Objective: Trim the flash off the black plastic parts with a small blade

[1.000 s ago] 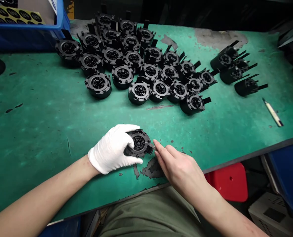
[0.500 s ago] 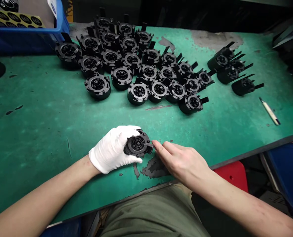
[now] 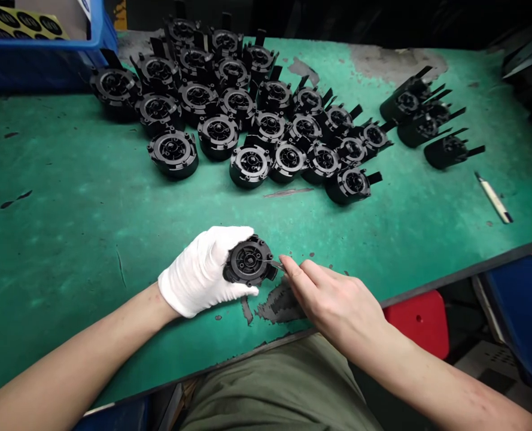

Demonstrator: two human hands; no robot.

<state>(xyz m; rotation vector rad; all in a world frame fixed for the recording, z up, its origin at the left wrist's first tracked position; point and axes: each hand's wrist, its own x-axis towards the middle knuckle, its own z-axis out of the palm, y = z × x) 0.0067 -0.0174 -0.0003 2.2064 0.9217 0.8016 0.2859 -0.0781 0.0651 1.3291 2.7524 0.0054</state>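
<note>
My left hand (image 3: 205, 272), in a white glove, is closed around a round black plastic housing (image 3: 249, 261) near the table's front edge. The housing's ringed face, with small holes and a raised centre, is turned up toward me. My bare right hand (image 3: 333, 290) pinches a thin metal tool, seemingly tweezers (image 3: 275, 264), from the right. Its fine tip reaches over the housing's face; whether it touches the centre I cannot tell. The rest of the tool is hidden by my fingers.
Several similar black housings (image 3: 249, 164) with upright tabs stand grouped at the back. Another small group (image 3: 445, 151) is at the right, near a white pen-like tool (image 3: 494, 199). A blue bin (image 3: 59, 66) holds sticker sheets at far left. A red stool (image 3: 420, 323) stands below the table edge.
The view has shifted slightly. My right hand has drawn a little to the right with the tool, while my left hand keeps hold of the housing.
</note>
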